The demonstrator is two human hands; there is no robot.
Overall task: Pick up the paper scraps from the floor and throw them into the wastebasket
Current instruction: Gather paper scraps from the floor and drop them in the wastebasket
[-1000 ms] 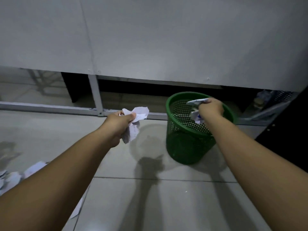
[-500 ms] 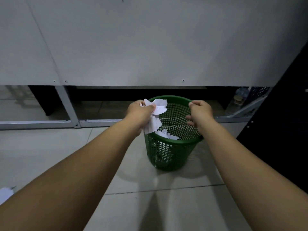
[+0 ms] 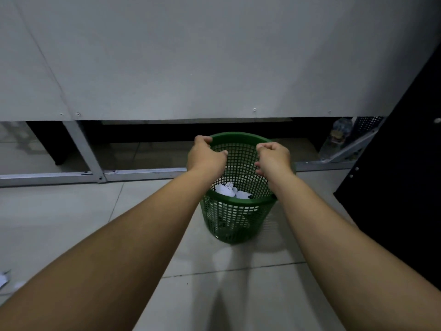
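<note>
A green mesh wastebasket (image 3: 235, 222) stands on the tiled floor in front of me. White crumpled paper scraps (image 3: 226, 188) lie inside it. My left hand (image 3: 205, 156) hovers over the basket's left rim, fingers loosely curled downward and holding nothing. My right hand (image 3: 273, 161) hangs over the right side of the opening, also loosely curled and holding nothing. A few more paper scraps (image 3: 3, 279) lie on the floor at the far left edge, partly cut off by the frame.
A grey panel wall (image 3: 214, 56) rises behind the basket on a metal frame (image 3: 82, 149) with a dark gap beneath. A black cabinet (image 3: 405, 175) stands close on the right. A plastic bottle (image 3: 340, 132) sits in the back right corner.
My right hand let its paper fall into the basket first. My left hand then moved right over the rim and let go of its scraps, which now lie inside.
</note>
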